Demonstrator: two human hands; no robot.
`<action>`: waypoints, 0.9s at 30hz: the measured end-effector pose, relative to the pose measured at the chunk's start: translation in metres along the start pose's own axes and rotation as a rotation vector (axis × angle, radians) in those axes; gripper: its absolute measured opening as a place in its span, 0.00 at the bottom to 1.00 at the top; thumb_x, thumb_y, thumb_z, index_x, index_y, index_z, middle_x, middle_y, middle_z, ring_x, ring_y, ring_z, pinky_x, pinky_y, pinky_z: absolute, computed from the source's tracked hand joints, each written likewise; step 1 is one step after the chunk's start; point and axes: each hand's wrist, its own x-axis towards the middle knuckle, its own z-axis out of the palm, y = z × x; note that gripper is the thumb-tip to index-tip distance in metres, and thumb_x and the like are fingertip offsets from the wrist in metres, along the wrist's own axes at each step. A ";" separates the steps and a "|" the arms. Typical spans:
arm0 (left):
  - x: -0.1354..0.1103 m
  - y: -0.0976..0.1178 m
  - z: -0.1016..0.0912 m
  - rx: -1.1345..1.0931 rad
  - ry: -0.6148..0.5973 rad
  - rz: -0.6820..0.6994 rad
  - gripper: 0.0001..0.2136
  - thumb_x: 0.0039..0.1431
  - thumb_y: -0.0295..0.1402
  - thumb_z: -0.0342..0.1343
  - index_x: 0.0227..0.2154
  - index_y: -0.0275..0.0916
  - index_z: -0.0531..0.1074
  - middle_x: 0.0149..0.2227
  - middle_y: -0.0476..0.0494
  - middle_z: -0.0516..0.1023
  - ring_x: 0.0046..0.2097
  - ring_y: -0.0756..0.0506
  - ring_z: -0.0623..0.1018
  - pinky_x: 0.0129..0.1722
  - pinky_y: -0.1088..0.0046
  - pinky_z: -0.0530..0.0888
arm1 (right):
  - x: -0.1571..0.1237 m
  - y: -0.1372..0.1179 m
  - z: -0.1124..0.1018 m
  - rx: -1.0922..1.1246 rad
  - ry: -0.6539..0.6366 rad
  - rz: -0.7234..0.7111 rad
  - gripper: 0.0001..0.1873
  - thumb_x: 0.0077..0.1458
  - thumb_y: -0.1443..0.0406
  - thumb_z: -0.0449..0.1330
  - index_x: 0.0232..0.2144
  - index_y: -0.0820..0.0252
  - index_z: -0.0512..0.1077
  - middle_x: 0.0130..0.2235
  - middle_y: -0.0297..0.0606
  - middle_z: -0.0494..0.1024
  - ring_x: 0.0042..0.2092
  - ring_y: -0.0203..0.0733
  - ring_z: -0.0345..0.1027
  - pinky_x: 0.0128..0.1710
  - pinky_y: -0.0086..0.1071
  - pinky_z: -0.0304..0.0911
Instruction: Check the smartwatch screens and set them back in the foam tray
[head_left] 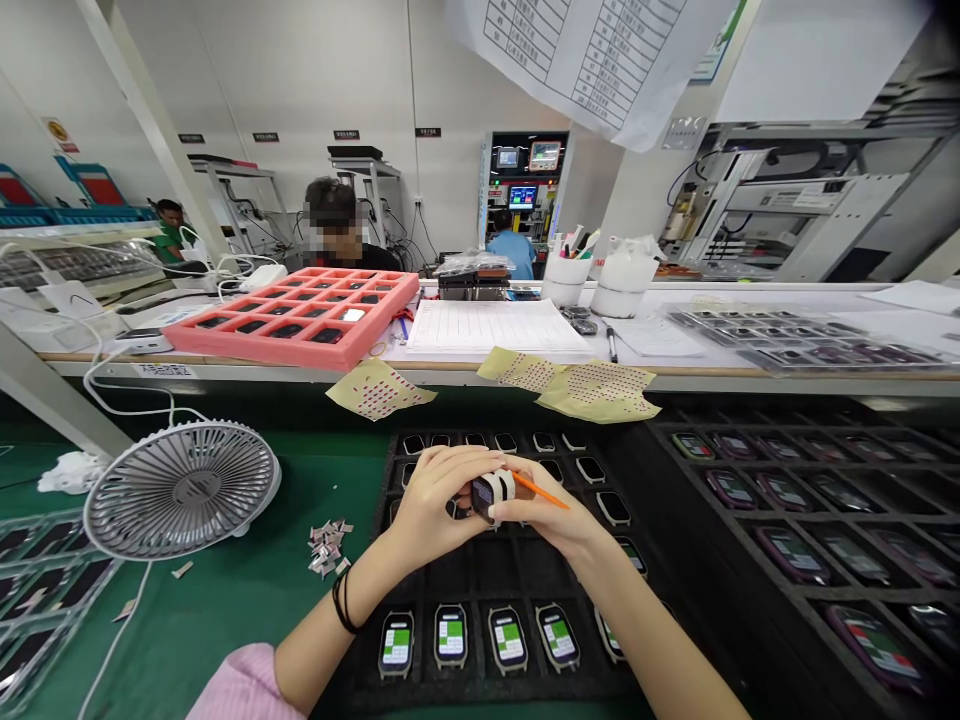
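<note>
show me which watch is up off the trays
The watch held between the left hand and right hand, the only one off the trays; the others lie flat in their black trays.

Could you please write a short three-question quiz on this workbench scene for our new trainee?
1. What colour is the thin stick beside the watch held by the left hand and the right hand? A) blue B) orange C) green
2. True or false: the salmon-pink foam tray sits on the green mat.
3. Which wrist wears the black bands, left or right?

Key: 1. B; 2. False; 3. Left
</note>
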 end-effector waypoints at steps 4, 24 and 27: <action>0.001 0.000 0.000 0.011 0.006 -0.020 0.18 0.52 0.27 0.58 0.47 0.42 0.70 0.47 0.41 0.79 0.50 0.41 0.76 0.48 0.63 0.70 | 0.002 0.001 -0.001 -0.063 0.050 -0.015 0.21 0.41 0.63 0.71 0.41 0.57 0.75 0.37 0.35 0.79 0.40 0.41 0.73 0.45 0.35 0.66; -0.004 -0.002 -0.007 -0.005 0.072 -0.218 0.20 0.50 0.26 0.59 0.48 0.39 0.70 0.45 0.41 0.80 0.40 0.44 0.81 0.35 0.74 0.78 | -0.026 -0.012 0.007 -0.316 0.388 -0.555 0.29 0.64 0.56 0.45 0.23 0.60 0.80 0.22 0.42 0.78 0.22 0.40 0.67 0.21 0.34 0.62; -0.004 -0.002 -0.007 -0.009 0.070 -0.221 0.20 0.50 0.26 0.59 0.48 0.39 0.70 0.45 0.41 0.80 0.40 0.44 0.81 0.36 0.74 0.78 | -0.025 -0.011 0.006 -0.320 0.399 -0.571 0.29 0.64 0.56 0.45 0.23 0.59 0.80 0.21 0.42 0.78 0.21 0.40 0.66 0.21 0.34 0.62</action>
